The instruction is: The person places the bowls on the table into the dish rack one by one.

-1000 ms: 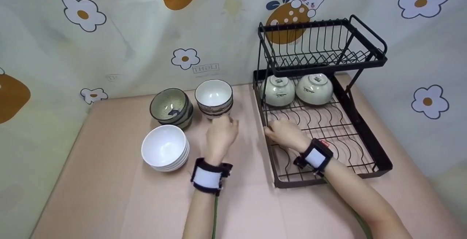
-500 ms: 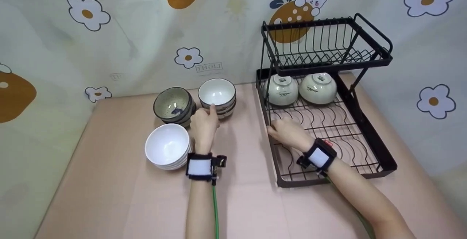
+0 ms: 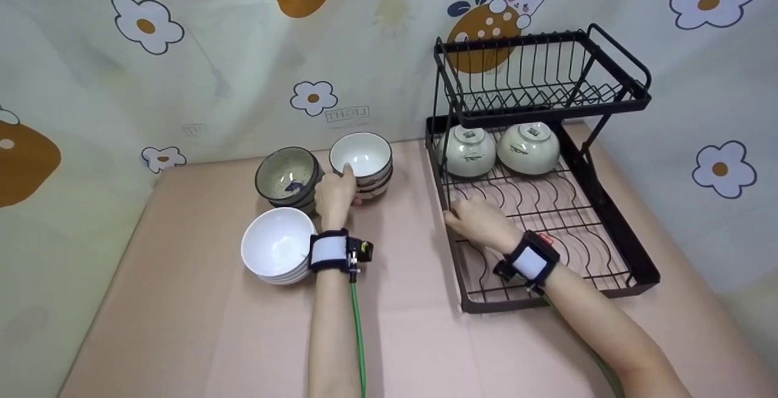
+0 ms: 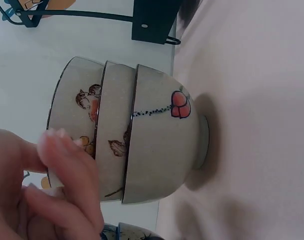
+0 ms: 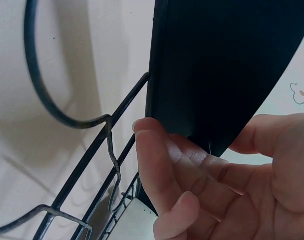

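The left hand point(image 3: 335, 193) curls its fingers point(image 4: 67, 165) about the rim of the top bowl in the stack of painted bowls point(image 3: 362, 162), which stands on the bench point(image 3: 182, 325) at twelve o'clock from that hand. The right hand point(image 3: 480, 222) pinches the left rail of the black dish rack point(image 3: 614, 222), thumb outside, fingers point(image 5: 156, 165) inside

cream leaf-painted bowls point(image 4: 142, 135), plain white bowls point(image 3: 276, 246), black rack point(image 3: 614, 228).

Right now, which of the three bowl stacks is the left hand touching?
The left hand touches the back-right stack, white inside with painted fruit outside, nearest the dish rack; not the speckled or plain white stacks.
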Available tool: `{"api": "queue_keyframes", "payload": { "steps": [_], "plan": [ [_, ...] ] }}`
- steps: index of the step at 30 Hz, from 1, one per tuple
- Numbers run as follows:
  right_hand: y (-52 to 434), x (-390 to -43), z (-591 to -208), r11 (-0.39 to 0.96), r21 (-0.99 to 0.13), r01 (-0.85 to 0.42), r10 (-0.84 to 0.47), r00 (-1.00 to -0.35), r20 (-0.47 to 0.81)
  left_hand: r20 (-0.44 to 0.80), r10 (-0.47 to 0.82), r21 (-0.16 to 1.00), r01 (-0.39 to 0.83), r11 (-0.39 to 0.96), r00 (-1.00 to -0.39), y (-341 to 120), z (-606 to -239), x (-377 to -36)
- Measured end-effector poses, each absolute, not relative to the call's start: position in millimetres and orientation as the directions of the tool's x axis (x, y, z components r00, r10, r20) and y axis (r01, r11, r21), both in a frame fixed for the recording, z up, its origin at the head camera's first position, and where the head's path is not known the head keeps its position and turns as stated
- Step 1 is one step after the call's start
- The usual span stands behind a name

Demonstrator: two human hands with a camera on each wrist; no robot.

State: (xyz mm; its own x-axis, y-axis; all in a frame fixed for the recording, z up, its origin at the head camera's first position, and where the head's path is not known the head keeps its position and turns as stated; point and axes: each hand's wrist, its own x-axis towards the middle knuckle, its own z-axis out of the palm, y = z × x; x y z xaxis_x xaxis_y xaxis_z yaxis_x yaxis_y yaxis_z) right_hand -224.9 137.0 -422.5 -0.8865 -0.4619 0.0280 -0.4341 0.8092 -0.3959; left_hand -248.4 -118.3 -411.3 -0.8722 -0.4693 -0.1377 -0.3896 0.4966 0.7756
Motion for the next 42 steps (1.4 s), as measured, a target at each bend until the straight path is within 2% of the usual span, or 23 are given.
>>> {"api": "queue_keyframes", "payload": {
  "steps": [9, 23, 33, 38, 42],
  "plan": [
    [136.8, -224.3, -421.4, 0.812, -0.382, -0.442, -0.464, -0.885, 0.038, -0.156, -0.463, 0.779, -0.397, 0.485, -0.873, -119.0, -409.0, -252.4],
    [136.2, -225.0, -424.3, 0.814, -0.371, -0.446, -0.465, -0.884, 0.043, -0.089, -0.464, 0.831, -0.322, 0.453, -0.882, -121.3, -419.8, -253.9],
    [136.6, -223.7, -422.9, 0.816, -0.354, -0.457, -0.47, -0.881, 0.055, -0.059, -0.457, 0.89, -0.254, 0.378, -0.888, -119.4, -419.0, -253.0],
    [135.8, -224.4, -422.4, 0.814, -0.359, -0.457, -0.473, -0.88, 0.047, -0.039, -0.416, 0.891, -0.22, 0.398, -0.909, -116.9, -413.9, -248.3],
    [136.3, -224.7, -422.7, 0.815, -0.372, -0.444, -0.468, -0.883, 0.03, -0.028, -0.334, 0.887, -0.178, 0.426, -0.942, -116.6, -411.1, -243.0]
  ]
}}
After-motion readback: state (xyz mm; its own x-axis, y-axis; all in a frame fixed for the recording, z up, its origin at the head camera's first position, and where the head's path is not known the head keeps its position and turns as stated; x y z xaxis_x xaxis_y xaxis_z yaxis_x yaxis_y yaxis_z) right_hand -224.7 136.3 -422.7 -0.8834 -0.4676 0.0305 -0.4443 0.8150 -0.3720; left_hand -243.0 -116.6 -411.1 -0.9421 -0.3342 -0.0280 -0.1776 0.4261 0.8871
